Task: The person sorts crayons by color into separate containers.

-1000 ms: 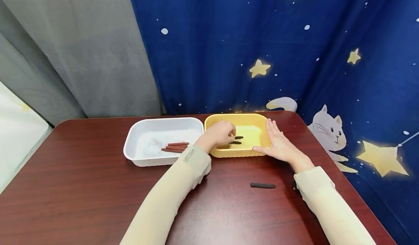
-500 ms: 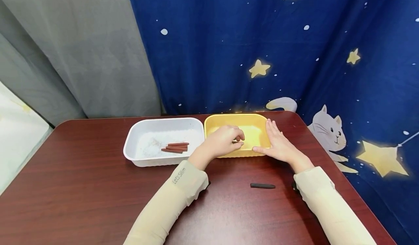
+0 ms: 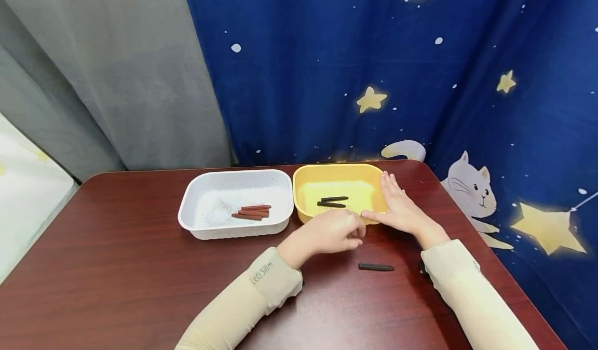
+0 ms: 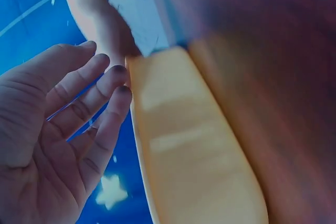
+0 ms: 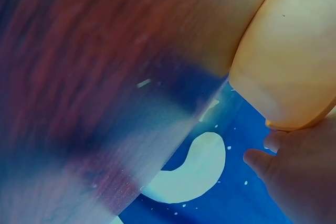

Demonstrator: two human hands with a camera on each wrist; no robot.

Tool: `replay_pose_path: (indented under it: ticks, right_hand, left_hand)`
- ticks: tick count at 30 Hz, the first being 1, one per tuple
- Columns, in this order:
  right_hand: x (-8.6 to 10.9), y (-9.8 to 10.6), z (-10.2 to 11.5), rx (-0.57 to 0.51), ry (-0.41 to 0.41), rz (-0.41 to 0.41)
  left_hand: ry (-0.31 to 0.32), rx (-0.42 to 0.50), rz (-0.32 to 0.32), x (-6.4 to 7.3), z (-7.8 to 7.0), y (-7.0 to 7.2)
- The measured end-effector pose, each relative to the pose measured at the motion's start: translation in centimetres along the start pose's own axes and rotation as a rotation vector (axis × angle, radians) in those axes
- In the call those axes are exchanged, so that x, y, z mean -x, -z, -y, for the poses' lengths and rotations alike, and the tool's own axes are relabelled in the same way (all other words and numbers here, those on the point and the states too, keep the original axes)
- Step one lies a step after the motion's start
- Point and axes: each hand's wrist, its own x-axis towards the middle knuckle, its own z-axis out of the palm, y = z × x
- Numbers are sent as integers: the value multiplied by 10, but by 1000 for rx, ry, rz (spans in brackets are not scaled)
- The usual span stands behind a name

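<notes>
My left hand (image 3: pixel 331 230) is in front of the yellow tray (image 3: pixel 306 171), its fingers loosely bent with nothing between them. In the left wrist view, that left hand (image 4: pixel 68 124) shows dark smudges on its fingertips beside the tray's outer wall (image 4: pixel 184 145). Spread fingers of my right hand (image 3: pixel 399 210) rest against the tray's right end, the thumb at its front rim. Inside the tray lie two black crayons, one a little farther back (image 3: pixel 335 199) than the other. Another black crayon (image 3: pixel 376 267) lies on the table, in front of both hands.
Left of the yellow tray, right beside it, stands a white tray (image 3: pixel 196 197) with several brown-red crayons (image 3: pixel 254 212) and faint smudges on its floor. Both trays are near the back edge of the dark red table (image 3: pixel 117 246). Behind it hangs a blue starry curtain (image 3: pixel 303 69).
My left hand has come out of the yellow tray toward the front and right, uncovering the two black crayons there. The right hand has stayed at the tray's end.
</notes>
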Motion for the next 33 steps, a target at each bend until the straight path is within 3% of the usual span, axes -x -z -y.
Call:
replay_pose_path:
  ticks: [4, 11, 17, 33]
  right_hand:
    - [1, 0, 1, -9, 1, 0]
    - [3, 1, -1, -17, -7, 0]
    - [1, 1, -1, -22, 1, 3]
    - [-1, -2, -3, -13, -4, -5]
  left_hand:
    - [-24, -13, 62, -5, -13, -7]
    - [-8, -48, 150, -17, -23, -23]
    - [5, -48, 220, -23, -24, -30]
    - [-13, -33, 290, -30, -18, -42]
